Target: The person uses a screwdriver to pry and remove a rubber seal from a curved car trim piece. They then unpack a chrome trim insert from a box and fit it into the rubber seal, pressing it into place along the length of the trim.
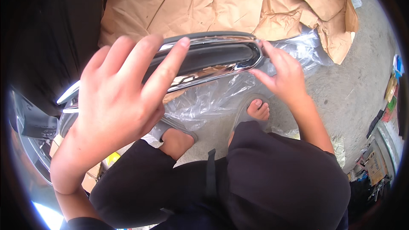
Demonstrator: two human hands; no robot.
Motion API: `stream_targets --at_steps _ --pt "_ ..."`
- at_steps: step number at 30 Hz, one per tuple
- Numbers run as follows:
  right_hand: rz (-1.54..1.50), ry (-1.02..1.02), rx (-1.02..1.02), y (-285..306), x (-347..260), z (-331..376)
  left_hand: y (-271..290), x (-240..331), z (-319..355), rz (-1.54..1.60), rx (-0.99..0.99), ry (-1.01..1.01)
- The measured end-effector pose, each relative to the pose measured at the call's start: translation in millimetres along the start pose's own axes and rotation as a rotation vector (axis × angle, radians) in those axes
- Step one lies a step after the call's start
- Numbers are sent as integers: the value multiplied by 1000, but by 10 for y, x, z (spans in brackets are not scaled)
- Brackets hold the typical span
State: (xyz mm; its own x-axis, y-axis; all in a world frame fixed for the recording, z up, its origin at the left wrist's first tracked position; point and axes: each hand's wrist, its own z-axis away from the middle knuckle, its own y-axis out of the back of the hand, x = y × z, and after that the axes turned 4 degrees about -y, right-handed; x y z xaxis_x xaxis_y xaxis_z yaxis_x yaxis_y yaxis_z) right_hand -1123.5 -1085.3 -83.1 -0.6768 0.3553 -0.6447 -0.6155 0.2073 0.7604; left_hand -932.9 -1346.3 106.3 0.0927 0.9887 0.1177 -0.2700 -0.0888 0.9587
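A long, rounded trim piece (208,55), glossy black with a chrome edge, is raised in front of me, above clear plastic film. My right hand (286,74) pinches its right end between thumb and fingers. My left hand (117,87) is over its left part, back of the hand up and fingers spread. The left index fingertip lies over the upper chrome edge; whether it presses on it I cannot tell. The left thumb is mostly hidden, and the hand covers much of the piece's left part.
Crumpled brown paper (204,6) spreads across the far side, with clear plastic film (221,96) nearer my sandalled feet. A dark upright surface (51,38) stands at the left, above a shiny curved part (30,136). Assorted items and cardboard (375,168) lie at the right edge.
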Motion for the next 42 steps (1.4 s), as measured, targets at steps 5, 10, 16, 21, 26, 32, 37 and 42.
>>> stream_targets --at_steps 5,10,16,21,26,32,37,42 --pt "48 -15 -17 -7 4 20 -16 -28 56 -16 -55 21" --pt "-8 14 25 18 34 -5 -7 -31 86 -29 -56 22" --pt "-169 -13 1 69 71 -53 45 -86 90 -17 -140 71" --pt "-343 -157 9 27 154 -32 116 -115 -14 46 -139 58" --pt "-509 -206 -40 6 331 -39 117 -160 -248 116 -171 41" --pt "-549 -180 -147 37 452 -83 -30 -94 -337 34 -213 17" --pt "-471 -77 -126 -27 512 -149 -98 -73 -335 41 -206 59" --pt "-499 -47 -253 -93 559 -234 -121 -81 -419 8 -229 53"
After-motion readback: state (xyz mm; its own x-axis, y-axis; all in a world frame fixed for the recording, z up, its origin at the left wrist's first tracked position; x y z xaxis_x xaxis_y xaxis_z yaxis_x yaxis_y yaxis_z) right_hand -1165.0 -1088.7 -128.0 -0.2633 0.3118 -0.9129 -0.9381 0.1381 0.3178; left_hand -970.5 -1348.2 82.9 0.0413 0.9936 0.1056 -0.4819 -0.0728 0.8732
